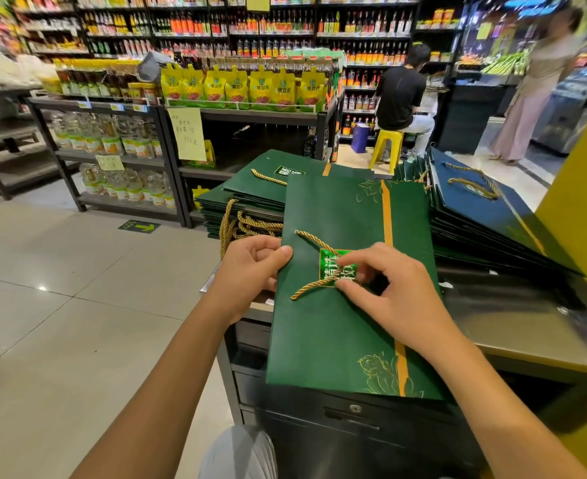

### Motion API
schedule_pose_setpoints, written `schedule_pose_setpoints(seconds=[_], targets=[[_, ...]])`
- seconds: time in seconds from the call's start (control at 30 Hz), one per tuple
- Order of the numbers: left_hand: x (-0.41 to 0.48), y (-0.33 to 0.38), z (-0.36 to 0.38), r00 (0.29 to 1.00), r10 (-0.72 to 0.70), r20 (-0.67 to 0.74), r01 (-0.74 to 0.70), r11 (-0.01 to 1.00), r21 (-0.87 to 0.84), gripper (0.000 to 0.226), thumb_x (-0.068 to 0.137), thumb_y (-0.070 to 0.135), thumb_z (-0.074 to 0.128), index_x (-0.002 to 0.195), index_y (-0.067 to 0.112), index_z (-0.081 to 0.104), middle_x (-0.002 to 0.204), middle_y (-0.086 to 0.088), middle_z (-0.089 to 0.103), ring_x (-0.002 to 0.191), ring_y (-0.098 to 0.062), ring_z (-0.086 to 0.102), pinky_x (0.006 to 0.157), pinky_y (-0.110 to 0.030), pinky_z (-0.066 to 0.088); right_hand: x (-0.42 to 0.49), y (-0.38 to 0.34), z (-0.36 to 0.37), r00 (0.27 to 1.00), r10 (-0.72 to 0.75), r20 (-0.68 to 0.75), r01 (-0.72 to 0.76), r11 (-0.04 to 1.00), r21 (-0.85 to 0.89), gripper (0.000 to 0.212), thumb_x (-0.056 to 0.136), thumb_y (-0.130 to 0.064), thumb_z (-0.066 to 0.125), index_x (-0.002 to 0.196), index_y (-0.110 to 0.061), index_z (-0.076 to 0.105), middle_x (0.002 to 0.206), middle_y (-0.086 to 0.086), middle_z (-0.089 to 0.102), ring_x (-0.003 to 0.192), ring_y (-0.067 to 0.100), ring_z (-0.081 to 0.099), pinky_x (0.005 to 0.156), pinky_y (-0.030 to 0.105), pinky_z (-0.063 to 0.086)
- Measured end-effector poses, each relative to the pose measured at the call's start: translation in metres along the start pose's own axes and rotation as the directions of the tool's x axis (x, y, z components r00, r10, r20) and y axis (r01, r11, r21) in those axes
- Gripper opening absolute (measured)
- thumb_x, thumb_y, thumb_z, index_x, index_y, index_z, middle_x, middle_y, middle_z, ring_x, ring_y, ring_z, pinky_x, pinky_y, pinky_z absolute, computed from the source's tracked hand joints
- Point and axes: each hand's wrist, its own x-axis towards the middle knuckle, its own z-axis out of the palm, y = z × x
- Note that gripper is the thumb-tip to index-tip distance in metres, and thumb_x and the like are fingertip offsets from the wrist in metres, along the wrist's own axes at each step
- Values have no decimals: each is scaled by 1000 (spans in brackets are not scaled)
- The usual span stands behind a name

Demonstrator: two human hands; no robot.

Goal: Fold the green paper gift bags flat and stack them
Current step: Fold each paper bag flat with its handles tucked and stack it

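left hand (pixel 250 267) pinches the left edge of the dark green flat paper gift bag (pixel 337 333), thumb on top, other fingers curled under. right hand (pixel 399 292) sits on the bag face, thumb and forefinger pinched narrow on the gold twisted cord handle (pixel 311 286) where it crosses the bright green square label (pixel 333 271). the bag lies flat on the counter front. its near bottom edge overhangs the dark drawer cabinet (pixel 354 420) and its far edge touches the stacks behind.

the left stack of folded green bags (pixel 250 198) sits just beyond the left hand, with gold cords hanging off its near side. the right fanned stack of dark bags (pixel 485 216) leans along the bag's right edge, and its top bag looks bluer. a bare patch of grey steel counter top (pixel 527 326) lies right of the held bag, shut in further right by a yellow wall panel (pixel 582 202). open beige tiled floor (pixel 60 305) lies to the left of the counter.

black metal store shelves (pixel 119 157) hold bottles and yellow pouches. a person sits on a yellow plastic stool (pixel 387 143) behind the stacks, and another stands at far right, blurred.
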Motion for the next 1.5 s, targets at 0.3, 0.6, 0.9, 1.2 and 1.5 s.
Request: schedule_pose_setpoints(seconds=[0.3, 0.6, 0.9, 1.2, 1.5], targets=[[-7, -5, 10, 985, 113, -130, -93, 985, 149, 14, 101, 17, 61, 108, 8, 70, 83, 0, 78, 73, -9, 74, 53, -21, 54, -41, 19, -42, 921, 295, -254, -362, 889, -281, 40, 81, -41, 77, 118, -26, 69, 112, -3, 49, 108, 19, 46, 93, 38, 37], [-22, -1, 19, 925, 290, -245, -254, 952, 171, 16, 97, 10, 66, 107, 19, 57, 72, -14, 67, 68, -16, 68, 63, -35, 56, -53, 8, -47, 882, 440, -169, -448, 894, -10, 40, 86, -29, 79, 122, -28, 64, 84, -7, 59, 72, 8, 54, 64, 9, 42], [-43, 35, 5, 965, 260, -37, -253, 959, 129, 45, 95, -5, 62, 132, 20, 62, 114, -2, 70, 101, -9, 72, 81, -27, 61, -33, -4, -55, 857, 473, -205, -434, 877, 206, 34, 88, -30, 77, 120, -33, 67, 100, -8, 63, 68, 16, 50, 72, 30, 50], [26, 120, 51, 959, 260, 113, -275, 951, 140, 44, 100, 8, 58, 140, 26, 58, 110, 8, 74, 95, -10, 74, 77, -23, 60, 31, 7, -134, 843, 497, -205, -476, 867, 147, 48, 90, -35, 74, 135, -31, 58, 125, -11, 54, 104, 1, 57, 82, 18, 43], [121, 133, 166, 874, 146, 464, -362, 832, 420, 77, 95, 14, 64, 161, 19, 23, 133, 1, 54, 97, -5, 64, 81, -19, 55, 58, 91, -192, 712, 647, -272, -684, 726, -67, 54, 95, -23, 66, 144, -10, 51, 146, 9, 53, 123, 23, 54, 99, 32, 42]])
